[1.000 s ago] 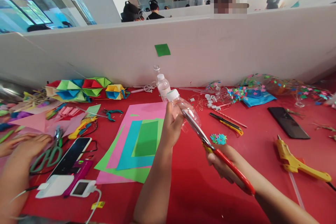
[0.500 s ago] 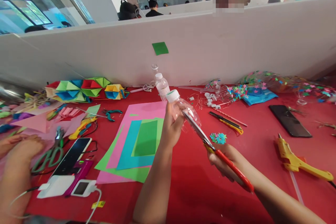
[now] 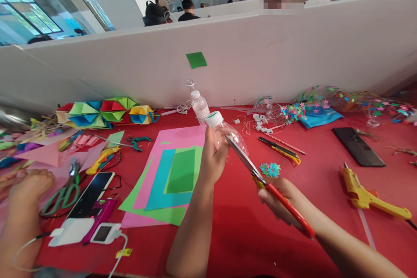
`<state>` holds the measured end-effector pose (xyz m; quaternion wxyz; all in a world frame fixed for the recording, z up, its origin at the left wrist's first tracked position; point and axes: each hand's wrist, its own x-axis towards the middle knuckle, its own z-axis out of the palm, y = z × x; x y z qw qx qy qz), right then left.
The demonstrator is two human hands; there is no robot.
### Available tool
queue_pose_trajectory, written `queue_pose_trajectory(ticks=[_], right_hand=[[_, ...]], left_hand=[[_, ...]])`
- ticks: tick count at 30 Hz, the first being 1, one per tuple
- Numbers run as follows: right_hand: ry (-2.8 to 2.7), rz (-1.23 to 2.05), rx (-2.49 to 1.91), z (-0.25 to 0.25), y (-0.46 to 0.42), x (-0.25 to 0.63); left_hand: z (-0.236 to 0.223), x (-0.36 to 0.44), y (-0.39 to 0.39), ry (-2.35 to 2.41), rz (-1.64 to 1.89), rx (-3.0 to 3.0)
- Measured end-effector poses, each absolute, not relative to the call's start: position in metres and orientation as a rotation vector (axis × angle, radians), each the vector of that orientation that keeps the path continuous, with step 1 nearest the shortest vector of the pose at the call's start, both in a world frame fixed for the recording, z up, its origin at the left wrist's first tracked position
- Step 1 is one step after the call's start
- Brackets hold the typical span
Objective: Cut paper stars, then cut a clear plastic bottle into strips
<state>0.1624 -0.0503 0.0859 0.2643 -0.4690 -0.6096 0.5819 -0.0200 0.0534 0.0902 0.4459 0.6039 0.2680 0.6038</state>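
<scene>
Fingers of the left hand (image 3: 213,158) grip the clear bottle (image 3: 236,133) right of the paper stack (image 3: 159,182), those of the right hand (image 3: 280,200) clasp scissors (image 3: 270,187), and tidy cutting probably wants short snips, bottle braced.

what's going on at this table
A person's left hand holds a clear bottle with a white cap. The right hand holds red scissors pointed at its side; whether they cut into it is hard to tell. Coloured paper lies to the left, a yellow glue gun to the right.
</scene>
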Motion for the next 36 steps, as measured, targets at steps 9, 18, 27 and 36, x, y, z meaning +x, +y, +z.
queue_pose_trajectory(ticks=[9,18,27,36], right_hand=[[-1.643,1.611,-1.227,0.09,-0.048,0.163],[-1.612,1.59,-1.244,0.089,-0.047,0.161],[-1.659,1.561,-1.204,0.085,-0.049,0.159],[-1.62,1.604,-1.217,0.089,-0.048,0.162]], left_hand=[[0.093,-0.023,0.054,0.653,1.462,1.529],[0.097,-0.019,0.052,0.67,1.44,1.567],[0.095,-0.022,0.052,0.642,1.438,1.522],[0.096,-0.024,0.053,0.632,1.404,1.592]])
